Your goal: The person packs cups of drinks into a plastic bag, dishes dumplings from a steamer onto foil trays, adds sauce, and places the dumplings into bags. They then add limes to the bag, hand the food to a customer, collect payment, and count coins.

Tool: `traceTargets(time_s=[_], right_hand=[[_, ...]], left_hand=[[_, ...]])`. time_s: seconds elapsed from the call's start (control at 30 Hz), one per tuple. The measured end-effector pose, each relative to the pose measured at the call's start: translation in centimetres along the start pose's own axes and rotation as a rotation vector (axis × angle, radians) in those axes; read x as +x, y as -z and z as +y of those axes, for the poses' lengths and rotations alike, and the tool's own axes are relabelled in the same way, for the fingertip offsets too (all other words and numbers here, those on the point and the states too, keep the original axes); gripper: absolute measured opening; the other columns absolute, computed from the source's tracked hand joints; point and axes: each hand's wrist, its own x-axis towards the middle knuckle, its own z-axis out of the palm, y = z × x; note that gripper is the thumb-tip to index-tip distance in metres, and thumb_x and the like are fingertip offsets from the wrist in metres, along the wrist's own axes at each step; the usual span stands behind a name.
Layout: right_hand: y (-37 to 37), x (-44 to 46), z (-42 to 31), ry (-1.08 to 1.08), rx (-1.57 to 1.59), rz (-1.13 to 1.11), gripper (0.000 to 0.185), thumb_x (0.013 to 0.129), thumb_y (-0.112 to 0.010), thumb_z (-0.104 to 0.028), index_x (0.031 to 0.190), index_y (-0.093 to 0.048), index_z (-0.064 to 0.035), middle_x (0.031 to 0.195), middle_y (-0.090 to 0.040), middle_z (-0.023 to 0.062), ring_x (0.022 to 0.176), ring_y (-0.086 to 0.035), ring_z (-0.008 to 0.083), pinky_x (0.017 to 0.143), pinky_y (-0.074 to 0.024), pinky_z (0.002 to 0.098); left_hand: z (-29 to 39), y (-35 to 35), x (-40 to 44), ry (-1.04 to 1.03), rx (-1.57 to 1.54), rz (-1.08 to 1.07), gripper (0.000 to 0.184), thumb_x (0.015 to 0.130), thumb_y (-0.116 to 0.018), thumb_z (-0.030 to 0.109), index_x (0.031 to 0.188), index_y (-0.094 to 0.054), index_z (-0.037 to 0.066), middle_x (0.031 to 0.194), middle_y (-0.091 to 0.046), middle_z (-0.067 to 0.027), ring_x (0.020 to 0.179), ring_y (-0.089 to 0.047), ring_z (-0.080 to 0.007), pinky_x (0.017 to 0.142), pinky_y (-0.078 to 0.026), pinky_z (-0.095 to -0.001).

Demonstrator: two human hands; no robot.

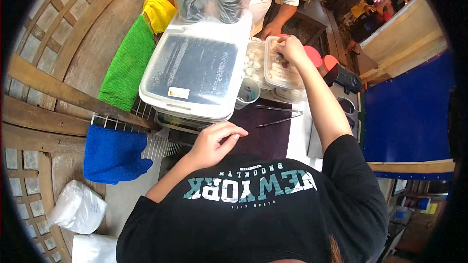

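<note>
My right hand (pixel 292 51) reaches forward to a clear plastic container (pixel 269 65) with tan pieces of food in it. Its fingers are bent down together at the far part of this container; what they pinch, if anything, is hidden. My left hand (pixel 218 142) hovers in front of my chest with nothing in it, its fingers loosely stretched out and the thumb below them. Just past it, metal tongs (pixel 287 116) lie spread on a dark cloth (pixel 273 141). A container of round white balls (pixel 252 61) stands left of the tan food, near a white cup (pixel 248 92).
A large white bin with a dark see-through lid (pixel 195 65) stands left of the containers. Green (pixel 127 63), yellow (pixel 159 12) and blue cloths (pixel 114 153) hang at the left. Red lids (pixel 313 56) are on the right. Another person's hand (pixel 271 30) rests across the counter.
</note>
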Motion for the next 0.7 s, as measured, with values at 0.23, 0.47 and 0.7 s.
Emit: traceTargets(time_s=[0.23,0.47,0.7], right_hand=[[-0.5,2.3,2.1,0.112,0.055,-0.004,0.032,0.066,-0.077,-0.015,0.095,-0.070,-0.0032,0.083,-0.067,0.0160,0.081,-0.067,0.0277,0.075,-0.0510,0.0357],[-1.4,2.7,2.3,0.154,0.046,0.040,0.027,0.064,-0.074,-0.008,0.090,-0.069,-0.0028,0.081,-0.067,0.0143,0.079,-0.067,0.0259,0.074,-0.0514,0.0346],[0.0,2.2,3.4,-0.026,0.552,-0.059,0.020,0.073,-0.071,-0.004,0.093,-0.067,-0.0018,0.084,-0.067,0.0121,0.081,-0.066,0.0192,0.072,-0.0523,0.0309]], left_hand=[[1.0,-0.1,0.8,-0.022,0.056,0.033,0.015,0.084,-0.058,0.002,0.095,-0.068,0.006,0.086,-0.067,-0.0074,0.079,-0.064,-0.0213,0.072,-0.049,-0.0313],[2.3,-0.7,0.7,-0.026,0.135,0.030,0.015,0.083,-0.058,0.002,0.094,-0.068,0.006,0.085,-0.067,-0.0070,0.078,-0.063,-0.0216,0.072,-0.049,-0.0312],[2.4,-2.7,1.0,-0.015,-0.013,-0.001,0.015,0.085,-0.057,0.000,0.095,-0.067,0.002,0.087,-0.066,-0.0083,0.080,-0.064,-0.0195,0.073,-0.050,-0.0294]])
